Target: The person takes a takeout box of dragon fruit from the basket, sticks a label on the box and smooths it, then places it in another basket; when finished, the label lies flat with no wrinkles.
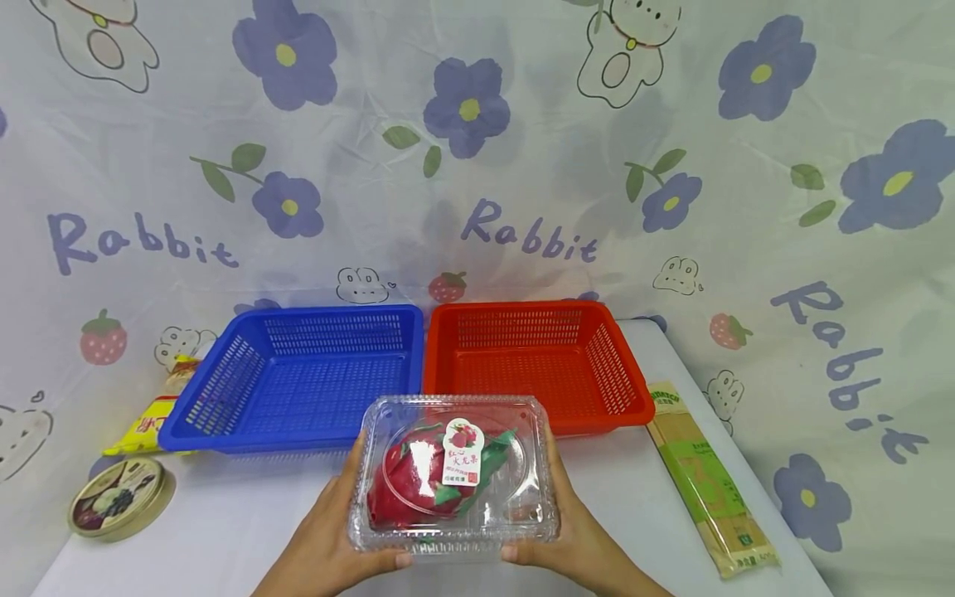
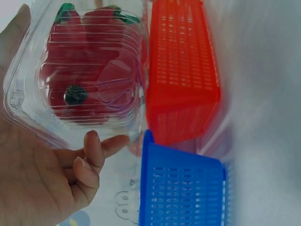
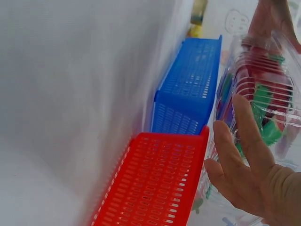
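A clear plastic clamshell box [image 1: 522,497] with a red dragon fruit [image 1: 406,485] inside is held up in front of the baskets. Its lid carries a white label [image 1: 462,452] with a fruit picture. My left hand [image 1: 332,531] grips the box's left side, thumb along the near edge and fingers underneath, as the left wrist view shows. On the opposite side my right hand [image 1: 578,531] grips it likewise; in the right wrist view its fingers [image 3: 251,136] spread against the box's underside.
Behind the box stand a blue basket [image 1: 336,423] and, to its right, a red basket [image 1: 537,311]. A round tin [image 1: 119,497] and a yellow packet [image 1: 152,419] lie at the left. A long noodle pack [image 1: 705,481] lies at the right. A printed cloth [image 1: 552,166] hangs behind.
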Available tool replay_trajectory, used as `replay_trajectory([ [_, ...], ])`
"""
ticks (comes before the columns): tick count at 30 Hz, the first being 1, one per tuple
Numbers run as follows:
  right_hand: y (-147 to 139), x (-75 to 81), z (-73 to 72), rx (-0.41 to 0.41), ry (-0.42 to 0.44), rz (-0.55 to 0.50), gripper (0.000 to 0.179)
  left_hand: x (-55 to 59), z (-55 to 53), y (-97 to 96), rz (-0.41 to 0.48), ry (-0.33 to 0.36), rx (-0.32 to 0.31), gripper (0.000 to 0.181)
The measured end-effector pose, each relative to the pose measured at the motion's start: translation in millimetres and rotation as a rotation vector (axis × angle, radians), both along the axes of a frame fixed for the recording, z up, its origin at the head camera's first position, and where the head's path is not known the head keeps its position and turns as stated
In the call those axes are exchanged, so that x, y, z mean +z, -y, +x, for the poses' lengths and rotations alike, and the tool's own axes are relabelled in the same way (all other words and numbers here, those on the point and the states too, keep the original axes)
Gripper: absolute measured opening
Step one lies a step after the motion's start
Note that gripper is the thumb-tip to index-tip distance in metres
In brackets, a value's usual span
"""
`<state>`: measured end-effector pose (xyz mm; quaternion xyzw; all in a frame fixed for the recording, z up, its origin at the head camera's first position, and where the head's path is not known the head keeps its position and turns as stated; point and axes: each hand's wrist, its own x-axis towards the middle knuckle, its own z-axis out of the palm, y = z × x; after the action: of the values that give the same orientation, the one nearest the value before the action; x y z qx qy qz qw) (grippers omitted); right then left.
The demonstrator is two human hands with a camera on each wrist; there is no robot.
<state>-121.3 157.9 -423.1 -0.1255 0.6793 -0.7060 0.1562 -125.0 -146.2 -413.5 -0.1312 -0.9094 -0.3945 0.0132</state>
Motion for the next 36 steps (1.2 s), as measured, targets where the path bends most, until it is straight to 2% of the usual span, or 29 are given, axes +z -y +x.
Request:
replay_trajectory([
  [7, -2.1, 0.1, -0.7, 0.045, 0.025, -0.087, 0.126, -0.9, -2.0, -0.5, -0.006, -0.019, -0.002, 0.136],
  [12, -2.3, -0.3, -1.6, 0.057, 0.009, -0.123, 0.129, -1.8, -2.4, -1.5, -0.009, -0.036, -0.006, 0.136],
  [18, -4.6, 0.1, -1.4, 0.017, -0.029, -0.059, 0.118, -2.6, -2.3, -2.4, -0.023, -0.025, 0.006, 0.137],
  [23, -4.5, 1.0, 0.3, -0.041, -0.008, -0.015, 0.104, -2.7, -2.7, -3.4, -0.025, -0.019, 0.003, 0.137],
  [28, -3.8, 2.4, 0.8, -0.066, 0.053, -0.029, 0.093, -2.0, -3.0, -4.6, -0.022, 0.003, 0.004, 0.136],
  [36, -3.9, 6.4, -0.4, -0.087, 0.127, 0.023, 0.086, 1.3, -2.2, -8.0, -0.013, 0.072, 0.014, 0.135],
])
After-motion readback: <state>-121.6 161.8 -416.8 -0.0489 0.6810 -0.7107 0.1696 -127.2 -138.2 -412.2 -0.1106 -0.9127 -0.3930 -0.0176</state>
